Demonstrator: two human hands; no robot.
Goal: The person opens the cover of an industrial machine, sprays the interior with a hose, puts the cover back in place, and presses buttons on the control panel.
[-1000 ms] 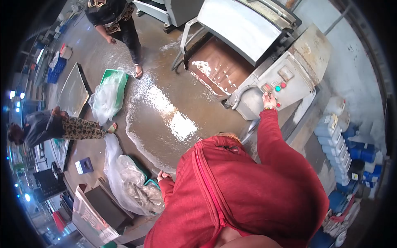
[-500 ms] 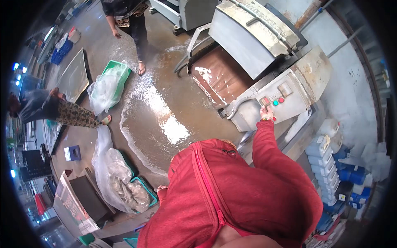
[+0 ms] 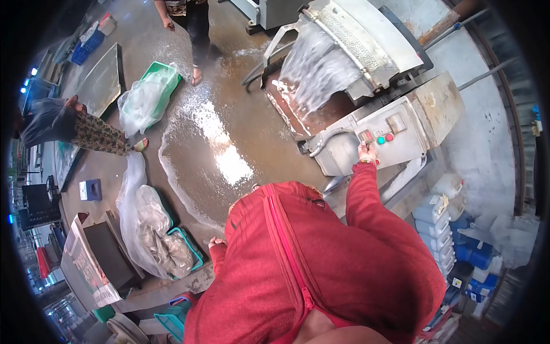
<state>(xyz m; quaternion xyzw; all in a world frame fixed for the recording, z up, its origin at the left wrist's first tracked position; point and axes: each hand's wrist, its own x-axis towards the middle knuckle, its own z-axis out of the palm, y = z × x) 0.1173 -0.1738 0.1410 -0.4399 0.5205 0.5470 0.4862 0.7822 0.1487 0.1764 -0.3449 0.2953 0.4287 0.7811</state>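
Observation:
My right hand (image 3: 367, 153) is raised to the control panel (image 3: 346, 155) of a large metal machine. Its fingers are bunched together against the panel, just below a reddish square switch (image 3: 365, 136); what lies under the fingertips is hidden. Green (image 3: 381, 140) and red (image 3: 389, 137) buttons sit just to the right. Water (image 3: 312, 63) pours in a broad sheet from the machine's tilted metal drum (image 3: 366, 46) over a brown chute (image 3: 338, 105). My left hand (image 3: 217, 242) hangs low beside my red jacket, fingers apart and holding nothing, near a teal-rimmed basket (image 3: 197, 255).
Wet floor (image 3: 189, 166) stretches ahead. A green crate (image 3: 166, 86) with plastic sheeting lies left of centre. One person (image 3: 197, 28) stands at the top, another (image 3: 51, 123) at the left. White jerrycans (image 3: 432, 221) are stacked at right. A bagged bundle (image 3: 166, 246) lies at lower left.
Water now gushes from the machine's drum, where a smooth pale face showed before. The view has shifted slightly; my right hand stays at the panel and my left hand still hangs free.

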